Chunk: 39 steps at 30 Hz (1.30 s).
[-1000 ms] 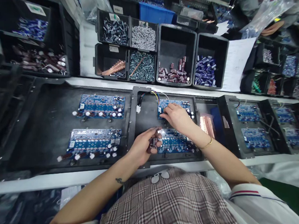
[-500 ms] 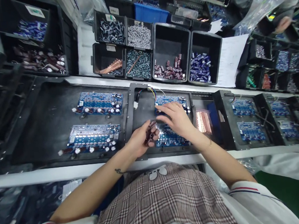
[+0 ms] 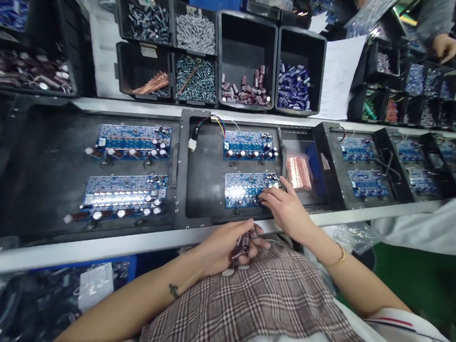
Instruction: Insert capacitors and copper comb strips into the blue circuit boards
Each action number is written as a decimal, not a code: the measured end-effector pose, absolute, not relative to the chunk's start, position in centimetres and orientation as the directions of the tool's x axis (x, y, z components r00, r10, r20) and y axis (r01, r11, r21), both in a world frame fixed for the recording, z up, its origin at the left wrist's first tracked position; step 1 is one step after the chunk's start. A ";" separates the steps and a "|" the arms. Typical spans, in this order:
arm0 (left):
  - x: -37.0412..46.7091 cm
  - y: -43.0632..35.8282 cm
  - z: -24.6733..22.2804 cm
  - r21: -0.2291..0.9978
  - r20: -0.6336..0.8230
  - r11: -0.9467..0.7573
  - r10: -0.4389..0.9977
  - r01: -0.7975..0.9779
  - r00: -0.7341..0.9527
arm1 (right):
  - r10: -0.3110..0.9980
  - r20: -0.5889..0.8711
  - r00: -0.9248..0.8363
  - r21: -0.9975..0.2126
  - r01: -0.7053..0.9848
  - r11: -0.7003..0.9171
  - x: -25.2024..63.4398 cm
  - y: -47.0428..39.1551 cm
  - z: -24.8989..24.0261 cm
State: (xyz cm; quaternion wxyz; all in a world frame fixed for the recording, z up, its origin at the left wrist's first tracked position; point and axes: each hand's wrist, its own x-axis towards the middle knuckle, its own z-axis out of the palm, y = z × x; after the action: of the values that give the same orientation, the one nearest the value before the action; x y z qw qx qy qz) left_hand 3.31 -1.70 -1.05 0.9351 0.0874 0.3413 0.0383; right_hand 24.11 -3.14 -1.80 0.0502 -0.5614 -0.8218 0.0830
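My left hand (image 3: 233, 246) is curled, palm up, around several brown cylindrical capacitors (image 3: 241, 248), in front of the bench edge. My right hand (image 3: 283, 203) reaches over the lower blue circuit board (image 3: 239, 191) in the middle tray. Its fingertips are bunched together at the board's lower right corner; what they pinch, if anything, is hidden. Behind it lies the upper circuit board (image 3: 245, 143), with a row of capacitors along its near edge. A bundle of coloured wires with a white connector (image 3: 192, 144) lies at that board's left.
Two capacitor-fitted boards lie in the left tray (image 3: 48, 173). Behind stand black bins of brown capacitors (image 3: 246, 91), blue capacitors (image 3: 294, 88) and other small parts. Bagged copper-coloured strips (image 3: 299, 172) lie right of my right hand. Another person's hand (image 3: 445, 47) shows at the upper right.
My left hand has drawn back toward my body with the capacitors. My right hand has moved from the upper board down to the lower board's right corner. The view has shifted.
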 end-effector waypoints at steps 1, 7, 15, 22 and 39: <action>3.3 -1.8 -1.1 0.194 -0.636 0.980 0.149 -0.029 0.757 | 0.929 -0.010 -0.371 -0.189 0.913 0.362 24.0 -3.1 -1.8; 3.2 -2.1 -0.9 0.155 -0.659 0.969 0.248 -0.195 0.710 | 0.862 0.014 -0.507 -0.154 0.850 0.503 24.2 -3.6 -1.9; 2.9 -2.0 -0.9 0.027 -0.700 0.963 0.211 -0.270 0.682 | 0.874 0.048 -0.484 -0.434 0.778 0.455 21.5 -3.9 1.1; 2.1 -2.2 -0.5 0.073 -0.712 0.982 0.175 -0.176 0.680 | 0.936 0.039 -0.350 -0.284 0.894 0.347 21.0 -2.3 -1.9; 1.6 -2.1 0.6 0.189 -0.709 0.972 0.232 -0.137 0.666 | 0.909 0.061 -0.412 -0.230 0.880 0.415 20.9 -2.8 -2.4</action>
State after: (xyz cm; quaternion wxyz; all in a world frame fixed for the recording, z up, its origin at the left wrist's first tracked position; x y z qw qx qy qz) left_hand 1.64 -2.13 0.56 0.9107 0.0598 0.3960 0.1014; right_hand 20.86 -2.78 -2.40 0.0882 -0.5348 -0.8364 0.0814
